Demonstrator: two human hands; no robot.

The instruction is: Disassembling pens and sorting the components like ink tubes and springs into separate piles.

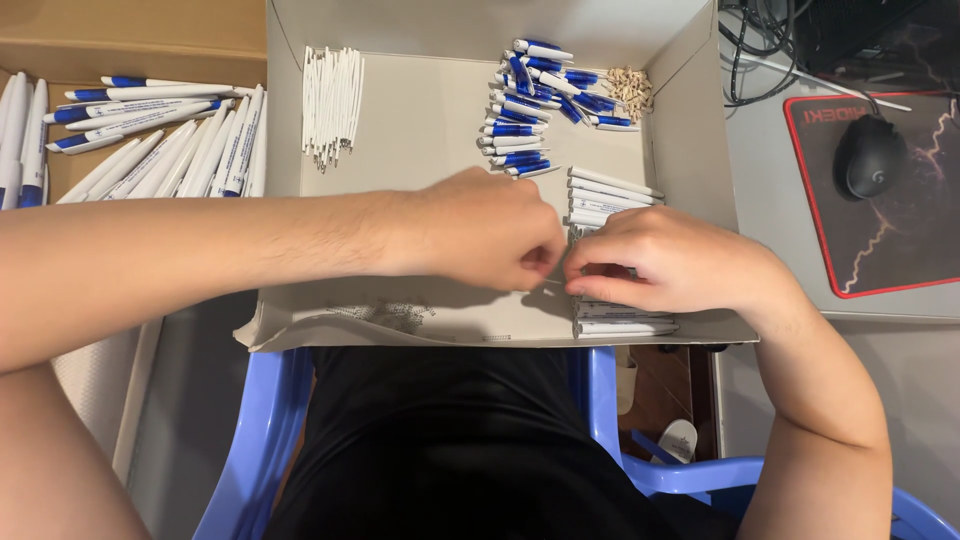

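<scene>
My left hand (480, 232) and my right hand (670, 262) meet fingertip to fingertip over the front of a shallow cardboard tray (420, 120). Together they pinch a small thin pen part between them; it is mostly hidden by the fingers. Under my right hand lies a stack of white pen barrels (605, 195). Farther back in the tray sit a heap of blue-and-white pen tips (535, 105), a bundle of thin white refills (332, 100) and a small pile of springs (630, 88).
Finished white-and-blue pens (160, 130) lie in a brown box at the left. A black mouse (868, 155) rests on a red-edged mouse pad (900, 250) at the right, with cables behind. A blue plastic chair (250, 430) is below me.
</scene>
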